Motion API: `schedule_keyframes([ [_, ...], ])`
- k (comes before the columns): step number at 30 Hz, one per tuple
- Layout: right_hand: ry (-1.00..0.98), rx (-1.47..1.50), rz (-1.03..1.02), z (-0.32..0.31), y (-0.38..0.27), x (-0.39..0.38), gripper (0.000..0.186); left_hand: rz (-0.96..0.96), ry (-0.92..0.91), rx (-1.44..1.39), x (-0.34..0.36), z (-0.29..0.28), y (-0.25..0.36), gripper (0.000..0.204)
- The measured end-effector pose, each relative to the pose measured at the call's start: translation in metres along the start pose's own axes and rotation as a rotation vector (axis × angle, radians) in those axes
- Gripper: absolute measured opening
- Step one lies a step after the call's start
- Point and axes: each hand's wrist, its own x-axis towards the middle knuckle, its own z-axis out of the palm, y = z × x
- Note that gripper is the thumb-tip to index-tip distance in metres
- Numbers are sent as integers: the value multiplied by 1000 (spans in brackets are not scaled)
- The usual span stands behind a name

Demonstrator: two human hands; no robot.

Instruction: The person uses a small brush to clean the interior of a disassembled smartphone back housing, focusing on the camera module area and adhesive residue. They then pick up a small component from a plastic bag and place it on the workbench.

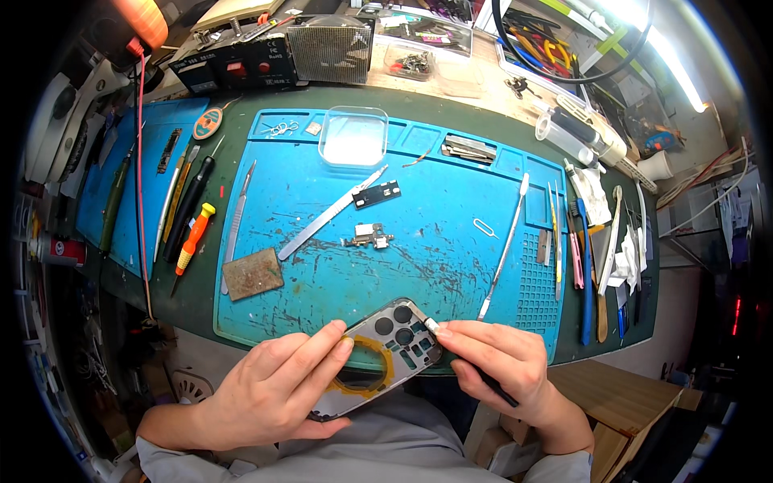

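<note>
Grey shirt cloth (386, 447) fills the bottom edge, and just above it a smartphone back housing (396, 364) is held tilted at the near edge of the blue work mat (427, 278), its camera-cutout corner (403, 314) turned up and to the right. What seems to be in hand is fine work at that corner with a slim black-handled tool (498, 390); whether its pale tip touches the housing or hovers at its edge is too small to tell. Done well, this would call for light, short strokes at a shallow angle, kept off the ring rims, with the housing braced so that it does not twist under pressure, and fingers clear of the yellow ring (388, 366) around the large round opening. The left hand (286, 386) clasps the housing's left end, fingers together over the upper face and thumb along the lower edge. The right hand (503, 358) pinches the tool near its tip, fingers curled, the handle slanting down and right under the palm; both forearms come in low from either side.
</note>
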Motion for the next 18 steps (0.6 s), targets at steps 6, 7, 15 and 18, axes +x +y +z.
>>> schedule_keyframes([
  [6,-5,-19,-11,0,-1,1,48,-13,10,-47,0,-2,-4,88],
  [7,-2,-19,-8,0,-1,0,48,-17,5,-56,0,-3,-6,88],
  [15,-30,-51,4,0,-4,2,49,-41,-26,-81,1,-10,-11,83],
  [18,0,-7,1,1,0,0,49,-22,-26,-65,1,-10,-13,84],
])
